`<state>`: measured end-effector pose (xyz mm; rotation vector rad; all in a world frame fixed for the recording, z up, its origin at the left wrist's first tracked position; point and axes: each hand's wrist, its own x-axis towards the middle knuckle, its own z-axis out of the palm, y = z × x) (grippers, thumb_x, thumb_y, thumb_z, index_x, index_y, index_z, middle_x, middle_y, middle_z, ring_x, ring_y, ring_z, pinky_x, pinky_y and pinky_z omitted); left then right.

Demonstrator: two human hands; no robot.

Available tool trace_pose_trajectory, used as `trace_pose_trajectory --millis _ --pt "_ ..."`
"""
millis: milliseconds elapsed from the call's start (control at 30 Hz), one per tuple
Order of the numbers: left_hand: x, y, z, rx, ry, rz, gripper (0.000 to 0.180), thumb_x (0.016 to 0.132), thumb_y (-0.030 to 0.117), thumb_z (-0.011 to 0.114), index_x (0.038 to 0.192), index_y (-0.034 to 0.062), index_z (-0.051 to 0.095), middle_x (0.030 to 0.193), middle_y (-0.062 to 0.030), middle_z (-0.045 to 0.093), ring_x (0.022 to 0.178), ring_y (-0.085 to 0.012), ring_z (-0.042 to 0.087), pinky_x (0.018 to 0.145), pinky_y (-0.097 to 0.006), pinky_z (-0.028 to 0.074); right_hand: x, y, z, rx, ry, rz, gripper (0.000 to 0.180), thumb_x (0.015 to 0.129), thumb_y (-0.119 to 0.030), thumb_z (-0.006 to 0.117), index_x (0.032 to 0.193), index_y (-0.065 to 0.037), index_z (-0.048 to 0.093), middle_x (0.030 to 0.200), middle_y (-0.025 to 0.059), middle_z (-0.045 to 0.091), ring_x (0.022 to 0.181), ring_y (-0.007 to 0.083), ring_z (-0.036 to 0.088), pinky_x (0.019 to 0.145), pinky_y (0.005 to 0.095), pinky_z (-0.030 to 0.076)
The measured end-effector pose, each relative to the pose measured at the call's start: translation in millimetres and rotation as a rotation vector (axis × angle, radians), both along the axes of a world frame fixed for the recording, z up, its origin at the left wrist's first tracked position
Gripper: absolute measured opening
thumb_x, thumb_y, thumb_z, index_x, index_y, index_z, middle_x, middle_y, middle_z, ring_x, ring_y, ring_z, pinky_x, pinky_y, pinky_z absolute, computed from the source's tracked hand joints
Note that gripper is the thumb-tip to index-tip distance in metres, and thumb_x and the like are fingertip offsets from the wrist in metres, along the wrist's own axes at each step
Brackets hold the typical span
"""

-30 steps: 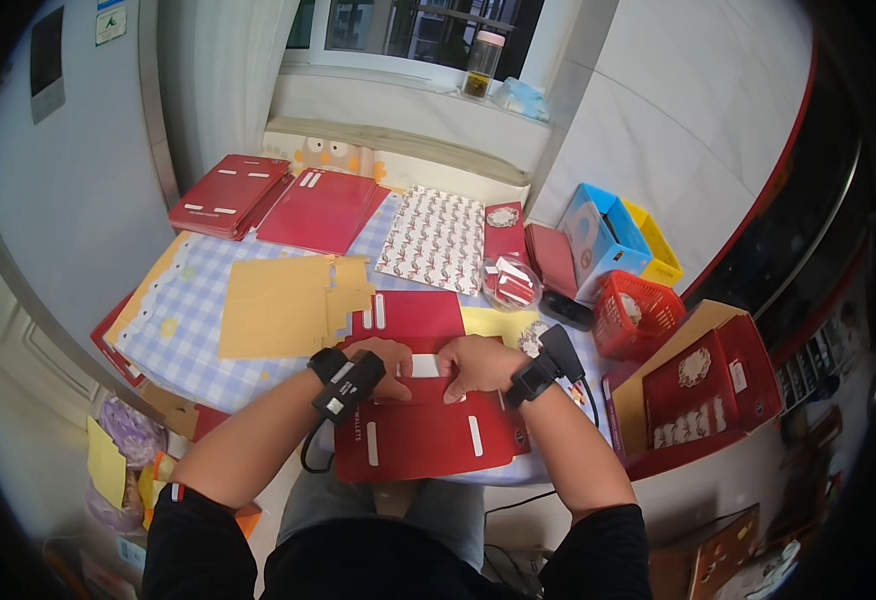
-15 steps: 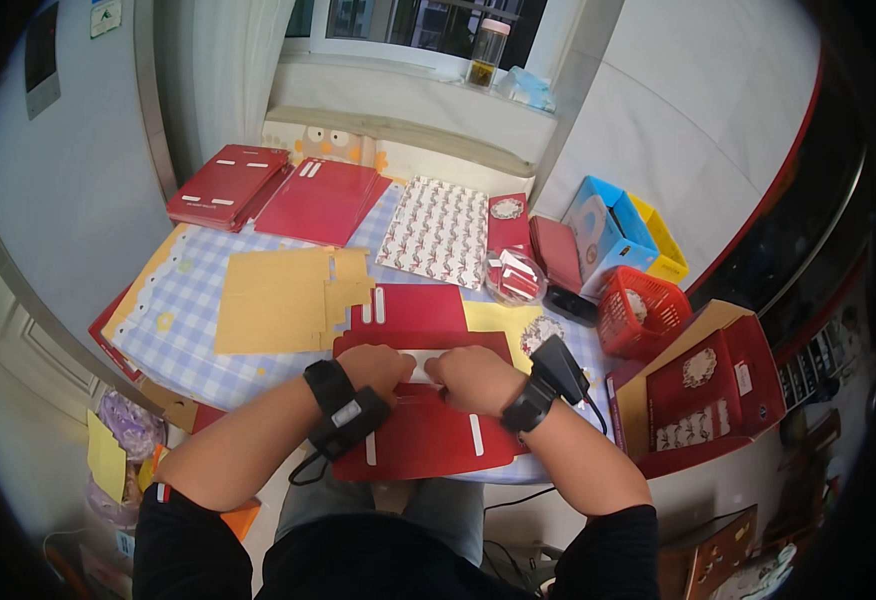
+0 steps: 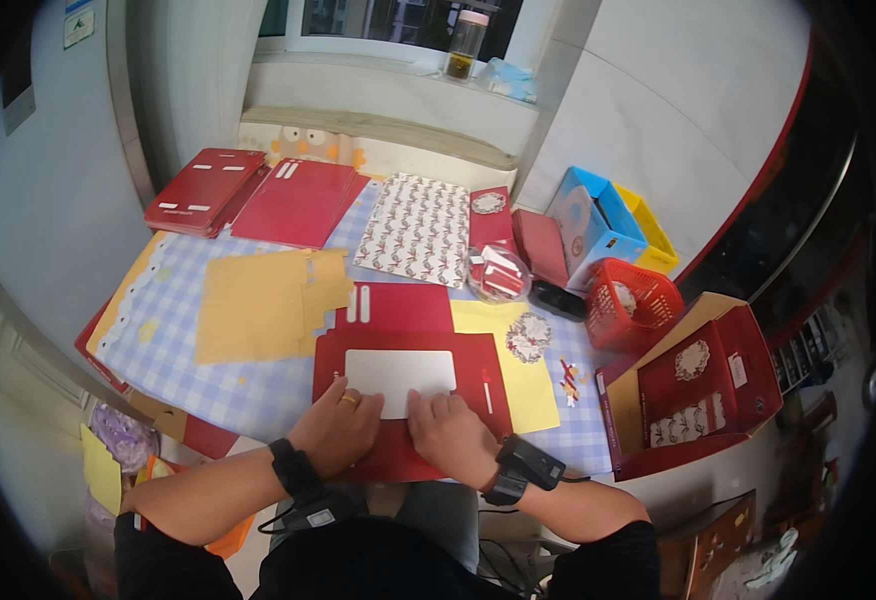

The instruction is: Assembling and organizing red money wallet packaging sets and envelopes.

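Observation:
On the near edge of the table lies a red cardboard sheet (image 3: 470,362) with a white rounded panel (image 3: 398,368) in its middle. My left hand (image 3: 340,432) rests on the sheet, its fingers at the panel's near left corner. Beside it, my right hand (image 3: 450,436) lies with its fingertips on the panel's near edge. The fingers look laid on the surface, not wrapped round anything. A pale slot (image 3: 489,392) shows at the sheet's right side. Behind it lies another red sheet (image 3: 408,306) with two white slots. My hands hide the sheet's near part.
Brown card (image 3: 250,308) lies to the left; stacked red folders (image 3: 206,190) stand behind. At the right are yellow paper (image 3: 533,398), an ornate round cutout (image 3: 529,337), a red basket (image 3: 630,305), a clear round container (image 3: 498,275) and an open red box (image 3: 693,390).
Both hands have drawn back toward me, from fists over the white panel to its near edge. The whole panel now shows. The view has shifted slightly.

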<state>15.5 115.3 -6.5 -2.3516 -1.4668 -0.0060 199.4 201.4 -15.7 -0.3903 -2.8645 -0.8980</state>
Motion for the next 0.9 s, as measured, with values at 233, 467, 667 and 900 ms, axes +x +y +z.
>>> trace_pose_trajectory --millis 233,467,667,900 --pt "-3 0 -8 0.055 -0.105 -0.031 0.026 0.078 0.013 0.052 0.097 -0.0026 0.061 0.088 -0.0123 0.053 0.083 -0.0261 0.057 0.086 -0.044 0.045 3 3 8 -0.082 -0.032 0.024 0.04 0.079 -0.014 0.052 0.113 0.006 0.057 0.087 0.008 0.055 0.08 0.0206 0.055 0.07 0.0315 0.044" --pt "-25 6 14 -0.325 -0.833 0.286 0.064 0.072 0.023 0.07 0.128 0.005 0.046 0.104 -0.0163 0.055 0.095 -0.0334 0.056 0.091 -0.038 0.044 14 54 10 -0.877 0.407 -0.037 0.028 0.081 -0.012 0.06 0.108 -0.007 0.064 0.094 0.0125 0.058 0.083 0.0322 0.057 0.073 0.0379 0.047" --pt "-23 9 26 0.001 -0.744 -0.007 0.072 0.066 0.03 0.077 0.126 0.0032 0.047 0.124 -0.021 0.046 0.11 -0.0357 0.05 0.092 -0.039 0.043 -10 78 4 -0.88 0.57 -0.404 0.03 0.083 -0.016 0.062 0.107 -0.001 0.053 0.1 0.0205 0.058 0.086 0.0378 0.06 0.076 0.043 0.049" --pt "-15 -9 1 -0.141 -0.507 -0.124 0.065 0.064 0.041 0.075 0.11 -0.0012 0.058 0.114 -0.0216 0.055 0.104 -0.0355 0.055 0.088 -0.04 0.047 2 37 37 -0.72 0.586 -0.193 0.029 0.081 -0.02 0.065 0.103 -0.003 0.058 0.096 0.0159 0.056 0.087 0.0345 0.058 0.075 0.0412 0.048"
